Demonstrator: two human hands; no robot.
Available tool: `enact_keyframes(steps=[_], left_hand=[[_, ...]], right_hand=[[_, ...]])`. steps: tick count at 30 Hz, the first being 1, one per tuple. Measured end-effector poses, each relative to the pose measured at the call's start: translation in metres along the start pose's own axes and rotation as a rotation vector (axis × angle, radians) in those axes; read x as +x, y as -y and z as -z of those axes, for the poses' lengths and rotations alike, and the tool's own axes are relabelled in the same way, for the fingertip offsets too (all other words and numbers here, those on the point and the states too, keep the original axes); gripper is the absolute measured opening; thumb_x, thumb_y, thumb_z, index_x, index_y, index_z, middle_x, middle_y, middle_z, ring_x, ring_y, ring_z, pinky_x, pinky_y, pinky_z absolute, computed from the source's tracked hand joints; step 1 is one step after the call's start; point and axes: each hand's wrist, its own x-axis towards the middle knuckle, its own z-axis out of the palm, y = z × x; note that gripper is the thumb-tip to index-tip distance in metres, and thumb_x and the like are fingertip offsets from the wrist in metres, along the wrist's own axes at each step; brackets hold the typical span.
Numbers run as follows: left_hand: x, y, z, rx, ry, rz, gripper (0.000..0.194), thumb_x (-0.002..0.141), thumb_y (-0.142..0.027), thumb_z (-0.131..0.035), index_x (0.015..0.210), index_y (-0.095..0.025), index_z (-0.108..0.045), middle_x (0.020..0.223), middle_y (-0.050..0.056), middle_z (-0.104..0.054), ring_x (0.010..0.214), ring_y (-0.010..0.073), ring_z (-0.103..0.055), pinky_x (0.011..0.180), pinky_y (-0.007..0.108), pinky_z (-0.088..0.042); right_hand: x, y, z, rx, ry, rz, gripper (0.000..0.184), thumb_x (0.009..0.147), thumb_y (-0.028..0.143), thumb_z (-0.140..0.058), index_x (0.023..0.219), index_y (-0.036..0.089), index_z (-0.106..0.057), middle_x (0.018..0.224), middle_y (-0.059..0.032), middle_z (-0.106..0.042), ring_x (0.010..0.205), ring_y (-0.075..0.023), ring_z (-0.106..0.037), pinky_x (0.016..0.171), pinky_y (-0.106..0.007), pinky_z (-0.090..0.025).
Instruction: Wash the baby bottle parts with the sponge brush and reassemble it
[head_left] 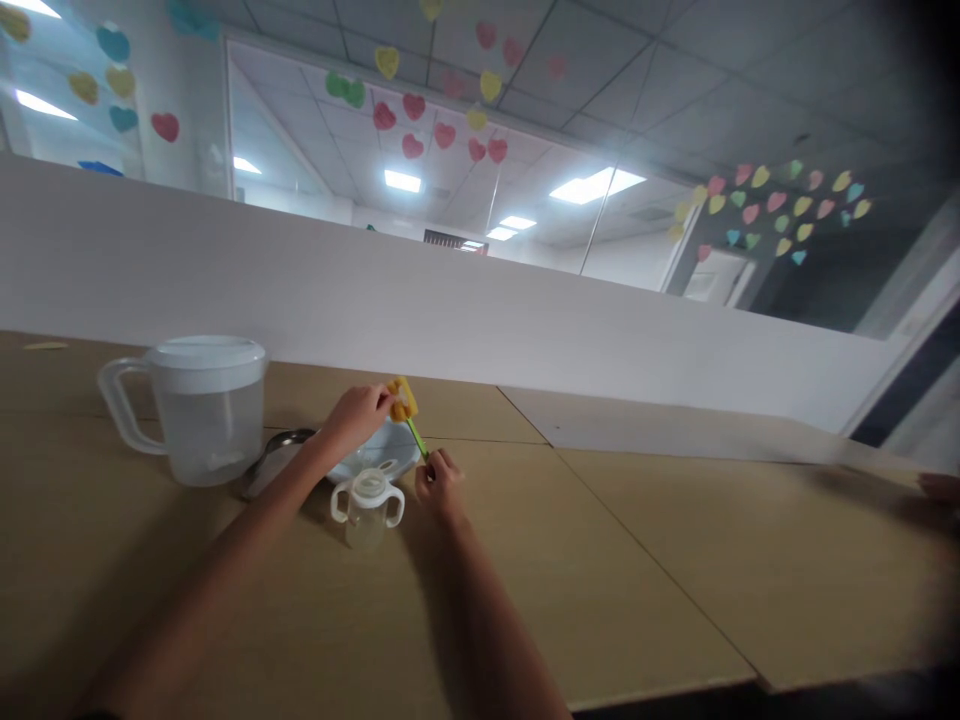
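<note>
My left hand (358,412) is closed, its fingertips pinching the yellow, sponge-like head of a bottle brush (405,400). My right hand (442,486) is wrapped round the brush's thin green handle. The brush is tilted above the right side of a white bowl (401,452). In front of that bowl stands a clear baby bottle (367,512) with two white side handles, upright and near my right hand. Part of the bowl is hidden behind my left forearm and the bottle.
A large clear jug (214,425) with a white lid stands at the left. Beside it a shiny metal dish (279,452) is partly covered by my left arm. At the right edge another person's hand (941,488) shows. A white wall (450,315) bounds the wooden table (600,590).
</note>
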Motion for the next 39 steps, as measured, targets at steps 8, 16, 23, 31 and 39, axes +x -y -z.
enact_keyframes(steps=[8,16,23,31,39], left_hand=[[0.0015,0.0024,0.0004,-0.023,0.012,0.005,0.025,0.090,-0.027,-0.048,0.089,-0.015,-0.069,0.089,0.012,-0.073,0.082,0.0212,-0.067,0.072,0.028,-0.043],[0.0019,0.0057,0.0000,0.052,0.023,-0.009,0.021,0.087,-0.031,-0.055,0.088,-0.015,-0.069,0.091,0.011,-0.073,0.085,0.0213,-0.066,0.073,0.027,-0.043],[0.0000,0.0054,-0.0003,0.063,-0.017,-0.001,0.015,0.084,-0.026,-0.060,0.084,-0.015,-0.068,0.088,0.012,-0.072,0.083,0.0220,-0.065,0.076,0.030,-0.044],[0.0018,0.0096,0.0026,0.032,-0.025,0.030,0.036,0.092,-0.033,-0.043,0.075,-0.016,-0.071,0.079,0.012,-0.072,0.076,0.0213,-0.065,0.071,0.028,-0.043],[0.0008,0.0102,0.0038,0.027,-0.046,-0.009,0.020,0.083,-0.035,-0.060,0.083,-0.017,-0.068,0.083,0.008,-0.071,0.076,0.0195,-0.064,0.068,0.027,-0.042]], right_hand=[[-0.0002,-0.0007,-0.0008,-0.025,-0.019,0.025,0.015,0.071,0.010,-0.043,0.061,0.020,-0.049,0.059,0.0018,-0.048,0.048,-0.0082,-0.039,0.047,-0.019,-0.028],[-0.0016,-0.0010,-0.0008,-0.061,-0.005,0.052,0.015,0.070,0.010,-0.044,0.061,0.020,-0.050,0.059,0.0020,-0.049,0.047,-0.0078,-0.039,0.048,-0.020,-0.026],[-0.0021,-0.0007,-0.0019,-0.044,-0.006,0.067,0.015,0.070,0.010,-0.043,0.062,0.020,-0.050,0.058,0.0020,-0.048,0.047,-0.0082,-0.039,0.048,-0.020,-0.026],[-0.0022,-0.0010,-0.0005,-0.059,-0.001,0.064,0.015,0.070,0.010,-0.044,0.060,0.019,-0.050,0.058,0.0016,-0.049,0.047,-0.0080,-0.038,0.047,-0.020,-0.026],[-0.0020,-0.0007,-0.0005,-0.053,0.015,0.068,0.015,0.070,0.010,-0.044,0.061,0.020,-0.050,0.058,0.0020,-0.048,0.046,-0.0082,-0.038,0.047,-0.021,-0.026]])
